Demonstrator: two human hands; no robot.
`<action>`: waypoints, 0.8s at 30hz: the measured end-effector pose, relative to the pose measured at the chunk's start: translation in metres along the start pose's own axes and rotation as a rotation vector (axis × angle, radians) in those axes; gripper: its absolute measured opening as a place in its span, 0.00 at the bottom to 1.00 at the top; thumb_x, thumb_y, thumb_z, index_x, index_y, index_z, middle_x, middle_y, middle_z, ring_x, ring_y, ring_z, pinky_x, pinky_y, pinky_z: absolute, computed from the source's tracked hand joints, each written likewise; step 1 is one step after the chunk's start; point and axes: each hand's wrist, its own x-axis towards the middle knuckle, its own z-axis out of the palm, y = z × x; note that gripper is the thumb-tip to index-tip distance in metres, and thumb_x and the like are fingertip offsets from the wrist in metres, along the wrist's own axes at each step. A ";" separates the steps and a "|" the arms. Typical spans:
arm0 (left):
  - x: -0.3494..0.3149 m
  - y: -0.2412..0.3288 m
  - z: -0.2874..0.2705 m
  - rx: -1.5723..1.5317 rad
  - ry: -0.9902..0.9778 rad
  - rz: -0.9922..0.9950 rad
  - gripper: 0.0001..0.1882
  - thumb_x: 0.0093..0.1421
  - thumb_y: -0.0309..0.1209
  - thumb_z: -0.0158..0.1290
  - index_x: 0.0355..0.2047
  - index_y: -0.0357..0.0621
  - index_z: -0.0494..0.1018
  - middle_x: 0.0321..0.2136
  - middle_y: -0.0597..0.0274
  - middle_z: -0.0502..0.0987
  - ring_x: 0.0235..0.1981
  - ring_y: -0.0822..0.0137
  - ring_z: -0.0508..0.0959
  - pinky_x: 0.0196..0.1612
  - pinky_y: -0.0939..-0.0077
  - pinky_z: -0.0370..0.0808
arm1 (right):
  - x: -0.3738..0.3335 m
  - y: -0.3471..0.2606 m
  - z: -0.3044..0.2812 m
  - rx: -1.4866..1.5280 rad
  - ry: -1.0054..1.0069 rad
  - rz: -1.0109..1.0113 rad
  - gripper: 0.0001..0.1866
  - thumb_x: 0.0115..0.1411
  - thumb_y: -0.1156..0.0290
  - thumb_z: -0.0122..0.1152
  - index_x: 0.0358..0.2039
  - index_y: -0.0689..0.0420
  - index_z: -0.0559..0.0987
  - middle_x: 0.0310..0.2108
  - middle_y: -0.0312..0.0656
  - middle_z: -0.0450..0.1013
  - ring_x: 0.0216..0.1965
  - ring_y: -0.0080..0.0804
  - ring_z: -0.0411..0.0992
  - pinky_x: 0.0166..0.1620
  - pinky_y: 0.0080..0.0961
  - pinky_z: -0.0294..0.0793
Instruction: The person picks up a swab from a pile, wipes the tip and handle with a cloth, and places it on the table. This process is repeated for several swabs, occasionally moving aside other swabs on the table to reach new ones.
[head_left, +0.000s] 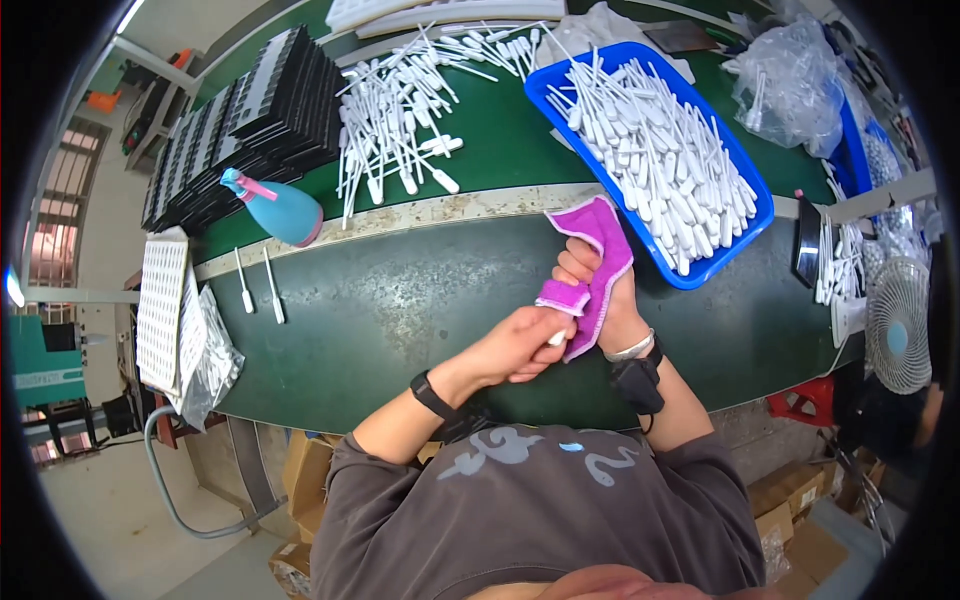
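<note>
My left hand (512,347) is closed around a white plastic stick, whose rounded thick end (557,339) pokes out of the fist. Against it, my right hand (577,264) grips a magenta cloth (613,245) with pale stitched edges. Part of the cloth is folded between the two hands, and the rest drapes over the right hand and down beside its wrist. Whatever the folded cloth covers is hidden. Both hands are held above the dark green table near my body. Two similar white sticks (273,287) lie apart on the table's left side.
A blue tray (712,272) heaped with white sticks stands at the right. Another loose pile (405,125) lies at the back. Stacked black trays (285,95) and a blue spray bottle (280,212) stand left. A small fan (898,325) is at the far right.
</note>
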 end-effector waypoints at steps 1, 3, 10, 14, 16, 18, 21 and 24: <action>-0.001 0.001 -0.008 -0.221 -0.156 -0.046 0.14 0.69 0.41 0.39 0.38 0.42 0.64 0.12 0.74 0.60 0.07 0.82 0.55 0.08 0.86 0.55 | 0.000 -0.003 0.006 0.151 -0.060 0.047 0.12 0.65 0.65 0.41 0.24 0.51 0.66 0.14 0.29 0.53 0.18 0.19 0.52 0.25 0.18 0.55; 0.000 0.002 -0.020 -0.662 -0.461 -0.143 0.15 0.69 0.43 0.38 0.32 0.45 0.62 0.12 0.76 0.57 0.08 0.84 0.55 0.08 0.87 0.51 | 0.002 -0.006 0.010 0.301 -0.119 0.087 0.13 0.64 0.65 0.41 0.22 0.50 0.64 0.14 0.29 0.51 0.17 0.19 0.49 0.24 0.17 0.52; 0.002 0.007 -0.005 -0.354 -0.220 -0.065 0.18 0.67 0.46 0.42 0.26 0.48 0.62 0.11 0.78 0.54 0.08 0.85 0.52 0.09 0.88 0.47 | 0.011 -0.007 -0.008 0.332 -0.174 0.037 0.13 0.64 0.67 0.42 0.21 0.50 0.63 0.14 0.29 0.53 0.18 0.20 0.53 0.25 0.18 0.56; 0.009 0.000 -0.005 -0.134 0.188 0.064 0.19 0.67 0.44 0.42 0.24 0.44 0.63 0.11 0.77 0.56 0.08 0.84 0.54 0.11 0.88 0.50 | -0.002 0.024 -0.008 -0.078 0.031 0.056 0.12 0.62 0.64 0.45 0.24 0.55 0.69 0.18 0.31 0.62 0.21 0.20 0.62 0.24 0.18 0.63; 0.008 0.003 -0.007 -0.109 0.321 0.100 0.19 0.68 0.42 0.42 0.23 0.43 0.63 0.11 0.77 0.57 0.08 0.83 0.54 0.11 0.88 0.52 | -0.007 0.038 0.015 -0.402 0.184 -0.014 0.11 0.63 0.65 0.46 0.26 0.56 0.70 0.20 0.33 0.64 0.23 0.21 0.63 0.28 0.21 0.65; -0.002 0.016 -0.014 0.572 0.321 0.258 0.21 0.67 0.40 0.44 0.21 0.39 0.67 0.13 0.74 0.64 0.11 0.83 0.60 0.15 0.87 0.56 | -0.007 0.035 0.012 -0.564 0.269 -0.066 0.11 0.63 0.65 0.46 0.27 0.56 0.70 0.21 0.34 0.64 0.24 0.22 0.64 0.30 0.22 0.66; -0.004 0.026 -0.023 0.738 0.638 0.770 0.21 0.66 0.39 0.45 0.20 0.37 0.70 0.15 0.73 0.68 0.13 0.83 0.63 0.17 0.87 0.59 | -0.011 0.020 -0.013 -0.842 0.078 -0.082 0.09 0.63 0.69 0.48 0.35 0.60 0.73 0.28 0.36 0.69 0.29 0.22 0.68 0.34 0.22 0.70; 0.000 0.038 -0.025 0.562 0.816 0.730 0.18 0.66 0.38 0.46 0.25 0.37 0.74 0.15 0.75 0.66 0.13 0.85 0.60 0.17 0.87 0.56 | -0.014 0.038 0.010 -1.341 -0.168 -0.093 0.10 0.62 0.71 0.47 0.39 0.62 0.75 0.34 0.36 0.74 0.35 0.21 0.70 0.39 0.21 0.71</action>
